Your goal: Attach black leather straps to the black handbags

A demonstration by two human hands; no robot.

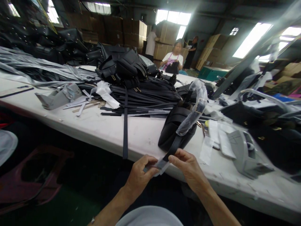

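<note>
A black strap (173, 148) runs from a black bag (172, 127) on the white table (94, 124) down to my hands at the near edge. Its upper part sits inside a clear plastic sleeve (196, 108) that arches up over the bag. My left hand (140, 175) pinches the strap's plastic-wrapped lower end between thumb and fingers. My right hand (187, 166) pinches the same strap just to the right, fingers closed. Both hands hover just off the table's front edge.
A heap of black straps and bags (131, 78) covers the table's middle, one strap (125, 125) hanging over the edge. Grey paper packing pieces (58, 95) lie left and right (244, 150). Other people stand by stacked cartons (164, 37) at the back.
</note>
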